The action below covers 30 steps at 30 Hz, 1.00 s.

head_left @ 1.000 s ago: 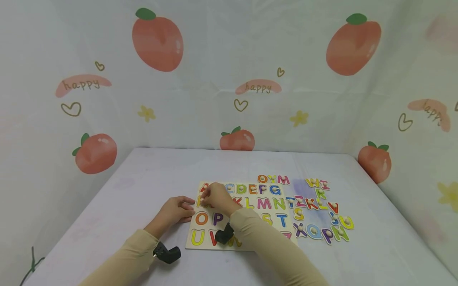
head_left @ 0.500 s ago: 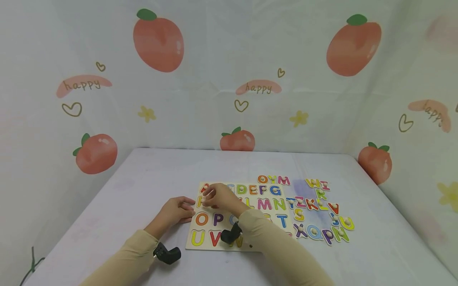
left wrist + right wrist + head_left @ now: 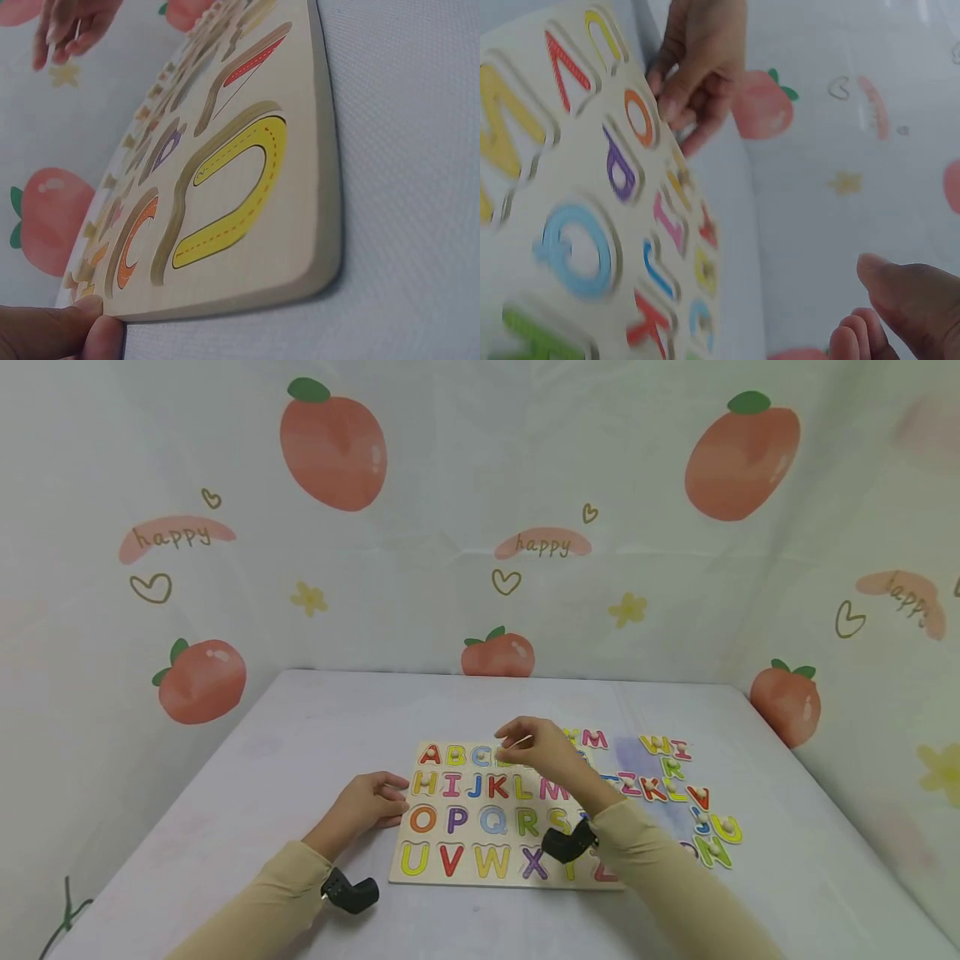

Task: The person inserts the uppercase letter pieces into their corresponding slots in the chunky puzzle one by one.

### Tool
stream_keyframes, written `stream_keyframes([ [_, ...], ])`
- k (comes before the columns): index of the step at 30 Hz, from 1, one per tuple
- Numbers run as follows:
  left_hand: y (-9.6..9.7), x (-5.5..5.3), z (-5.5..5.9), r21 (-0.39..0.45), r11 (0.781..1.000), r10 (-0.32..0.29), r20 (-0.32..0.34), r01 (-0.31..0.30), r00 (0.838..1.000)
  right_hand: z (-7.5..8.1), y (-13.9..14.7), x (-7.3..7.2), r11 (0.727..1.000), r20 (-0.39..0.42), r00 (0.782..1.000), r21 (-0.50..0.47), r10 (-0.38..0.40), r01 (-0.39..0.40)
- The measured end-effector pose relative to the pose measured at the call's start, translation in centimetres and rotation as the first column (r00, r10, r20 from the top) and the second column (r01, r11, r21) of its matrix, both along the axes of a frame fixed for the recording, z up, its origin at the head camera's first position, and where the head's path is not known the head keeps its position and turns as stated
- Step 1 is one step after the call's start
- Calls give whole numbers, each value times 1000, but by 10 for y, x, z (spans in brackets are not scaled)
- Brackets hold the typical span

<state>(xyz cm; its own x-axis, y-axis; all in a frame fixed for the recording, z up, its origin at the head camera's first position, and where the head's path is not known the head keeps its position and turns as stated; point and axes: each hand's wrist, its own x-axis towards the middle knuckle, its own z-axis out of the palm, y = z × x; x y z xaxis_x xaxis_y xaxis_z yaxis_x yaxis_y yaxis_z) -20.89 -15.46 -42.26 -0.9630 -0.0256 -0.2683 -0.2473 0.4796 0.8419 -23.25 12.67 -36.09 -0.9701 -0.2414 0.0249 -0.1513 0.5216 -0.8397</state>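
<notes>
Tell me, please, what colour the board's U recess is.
The U recess is yellow with reddish dashes, clearest in the left wrist view.

Left arm (image 3: 255, 897): beige long sleeve, slanting forward and inward; left wrist (image 3: 322, 839) bare beyond the cuff. Left hand (image 3: 366, 802): low, turned inward, fingers relaxed and slightly bent, thumb set apart from the index finger. Right arm (image 3: 675, 885): matching sleeve, slanting forward and across to the left; right wrist (image 3: 597, 795) bare. Right hand (image 3: 543, 747): raised, reaching farther forward than the left, fingers loosely curved, a gap between thumb (image 3: 911, 296) and fingertips.
</notes>
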Motion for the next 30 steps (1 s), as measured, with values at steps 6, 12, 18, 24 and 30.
stream_keyframes([
  [6,0,1,1,-3,1000,0,3,0,1000,5,58,6,998,-71,996,18,-61,63],
  [12,0,2,2,-5,1000,-4,6,4,1000,3,108,13,988,-89,985,38,-146,150],
  [18,0,1,3,-4,1000,-5,8,5,1000,-4,148,20,973,-85,972,55,-219,224],
  [24,0,0,2,-15,1000,-6,2,6,1000,-19,171,23,963,-53,966,80,-253,257],
  [30,-1,-1,0,-12,1000,-9,-2,9,1000,-30,182,27,955,-41,961,106,-275,278],
])
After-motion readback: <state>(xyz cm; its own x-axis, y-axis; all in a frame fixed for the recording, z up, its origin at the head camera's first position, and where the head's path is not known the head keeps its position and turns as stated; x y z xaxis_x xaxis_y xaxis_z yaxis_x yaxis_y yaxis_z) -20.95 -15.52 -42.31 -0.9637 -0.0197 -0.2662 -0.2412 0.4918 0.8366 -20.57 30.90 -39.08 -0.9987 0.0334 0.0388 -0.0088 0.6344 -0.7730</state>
